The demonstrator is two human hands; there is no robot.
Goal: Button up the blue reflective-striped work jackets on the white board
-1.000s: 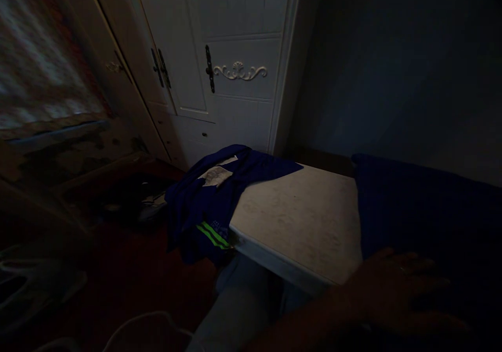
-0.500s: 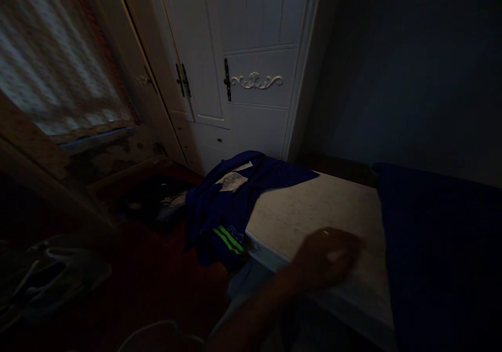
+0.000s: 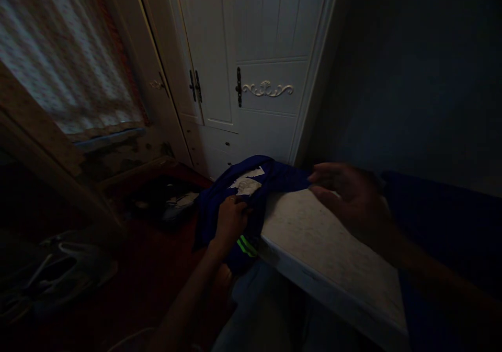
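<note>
Blue garment (image 3: 274, 177), crumpled, draped over the far left corner of the pale, mottled counter (image 3: 325, 247) and hanging off its left edge; it has a white label (image 3: 247, 184) on top and green stripes (image 3: 247, 246) low on the hanging part. Left hand (image 3: 231, 221), left of the counter, is closed on the hanging fabric. Right hand (image 3: 349, 197), above the counter, is open with its fingers at the garment's edge; contact is unclear in the dim light. Beyond the counter stands a white wardrobe (image 3: 254, 54). A dark blue cloth (image 3: 451, 226) covers the counter's right end.
</note>
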